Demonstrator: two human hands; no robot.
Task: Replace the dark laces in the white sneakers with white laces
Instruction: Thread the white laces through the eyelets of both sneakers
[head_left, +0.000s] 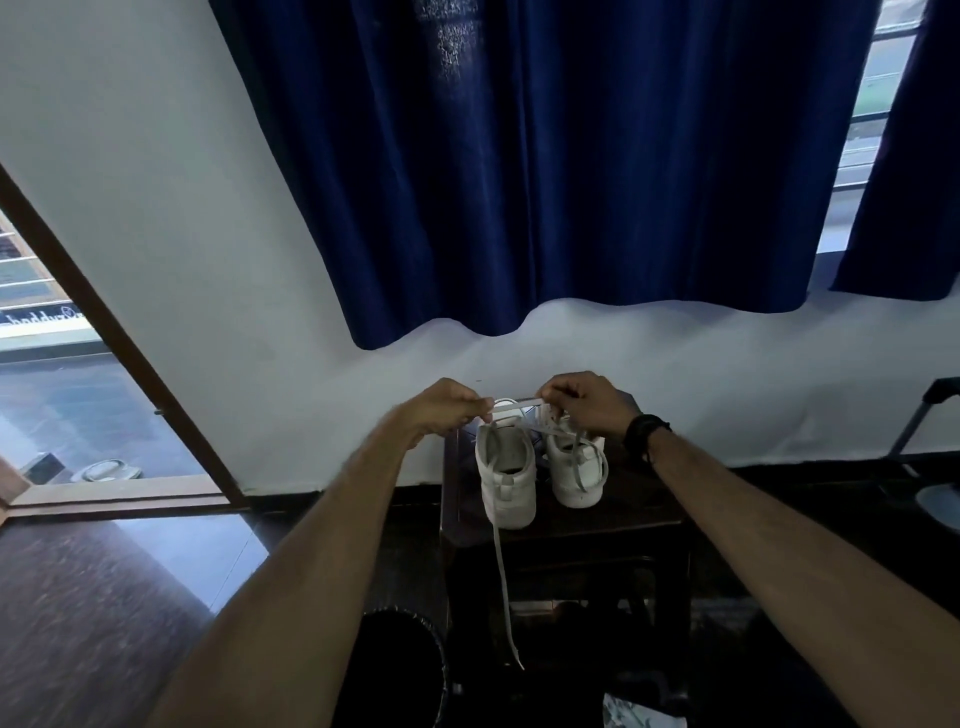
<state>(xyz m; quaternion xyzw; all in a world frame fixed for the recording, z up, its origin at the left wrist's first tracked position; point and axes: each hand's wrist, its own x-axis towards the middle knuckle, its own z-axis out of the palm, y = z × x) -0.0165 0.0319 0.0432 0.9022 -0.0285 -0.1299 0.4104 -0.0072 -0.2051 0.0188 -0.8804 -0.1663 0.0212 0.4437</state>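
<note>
Both forearms reach forward over the dark worktop (613, 525). Left hand (447, 410) pinches one end of a taut white lace (514, 403); right hand (587, 402) pinches the other, above two white sneakers (506, 473). Risk: the long tail dangling off the worktop edge could snag, or the pinch could slip under tension.

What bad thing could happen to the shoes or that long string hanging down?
The white lace dangles off the small dark table past its edge, so it could snag and tug the left sneaker off. Both hands, left hand and right hand, pinch the lace taut above the sneakers; a hard pull might tip the right sneaker.
</note>
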